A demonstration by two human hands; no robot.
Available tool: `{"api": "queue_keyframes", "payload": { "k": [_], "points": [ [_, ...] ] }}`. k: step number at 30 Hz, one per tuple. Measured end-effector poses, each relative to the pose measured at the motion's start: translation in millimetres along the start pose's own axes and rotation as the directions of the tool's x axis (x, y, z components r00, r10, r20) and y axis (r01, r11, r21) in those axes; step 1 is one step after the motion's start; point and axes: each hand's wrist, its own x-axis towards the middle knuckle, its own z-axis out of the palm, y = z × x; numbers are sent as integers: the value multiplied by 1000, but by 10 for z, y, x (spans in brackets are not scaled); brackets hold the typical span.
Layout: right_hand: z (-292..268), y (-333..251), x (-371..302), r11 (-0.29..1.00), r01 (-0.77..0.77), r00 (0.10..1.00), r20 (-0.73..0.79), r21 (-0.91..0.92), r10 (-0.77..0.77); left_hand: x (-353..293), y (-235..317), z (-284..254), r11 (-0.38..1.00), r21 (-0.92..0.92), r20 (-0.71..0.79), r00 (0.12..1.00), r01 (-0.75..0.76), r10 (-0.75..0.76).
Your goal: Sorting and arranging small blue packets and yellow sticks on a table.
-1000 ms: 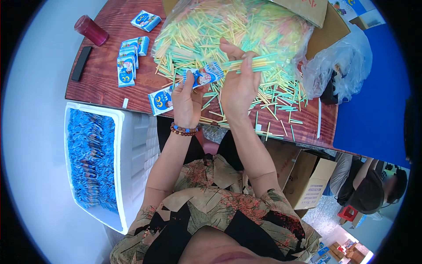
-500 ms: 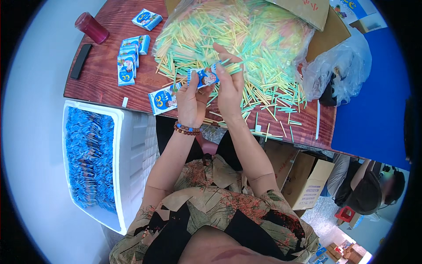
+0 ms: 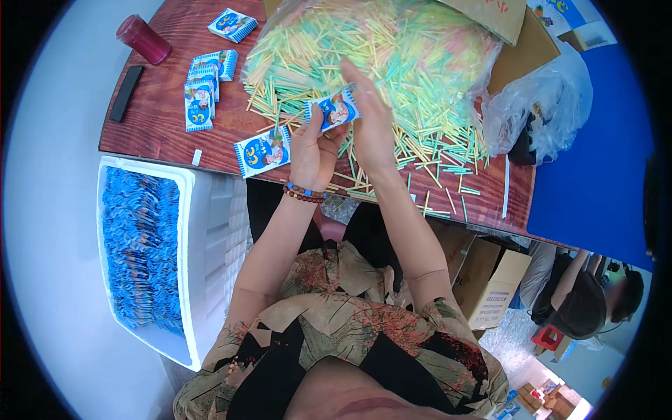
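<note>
Over the table's front edge, my left hand (image 3: 315,150) is closed on a small blue-and-white printed packet (image 3: 332,110), thumb on its front face. My right hand (image 3: 372,126) stands upright against the packet's right end, fingers stretched out; its thumb is hard to make out. Another blue-and-white packet (image 3: 262,152) lies flat beside my left wrist. Behind both hands spreads a big heap of thin pastel sticks (image 3: 434,91), yellow, green and pink, partly under clear plastic.
Several packets (image 3: 199,105) overlap at the left, near a red-lidded cup (image 3: 145,40) and a black bar (image 3: 127,93). A white foam box (image 3: 187,259) of blue packets stands at lower left. A clear plastic bag (image 3: 542,105) lies right; a person (image 3: 581,301) sits beyond.
The held packet has moved slightly right and up, tilting more. My right hand's fingers have straightened, and the yellow sticks seen at them before no longer show there.
</note>
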Motion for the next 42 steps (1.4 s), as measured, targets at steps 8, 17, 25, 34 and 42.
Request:
{"api": "queue_keyframes", "payload": {
  "k": [8,17,25,34,42],
  "points": [
    [-642,-136,-64,987,11,1000,3,-160,-11,23,290,-159,994,-106,109,993,-29,41],
    [-1047,-56,-391,330,596,725,667,-733,172,-35,319,-322,992,-129,172,985,2,20],
    [-1158,19,-253,358,608,681,697,-709,224,-123,267,-345,994,-102,115,993,34,-22],
    [-280,-375,-109,994,104,994,-18,34,-103,-194,304,-193,1000,-14,54,998,-10,11],
    [-85,-101,-24,713,468,882,329,-522,-338,-216,389,-152,997,-69,25,999,-24,26]
  ]
}}
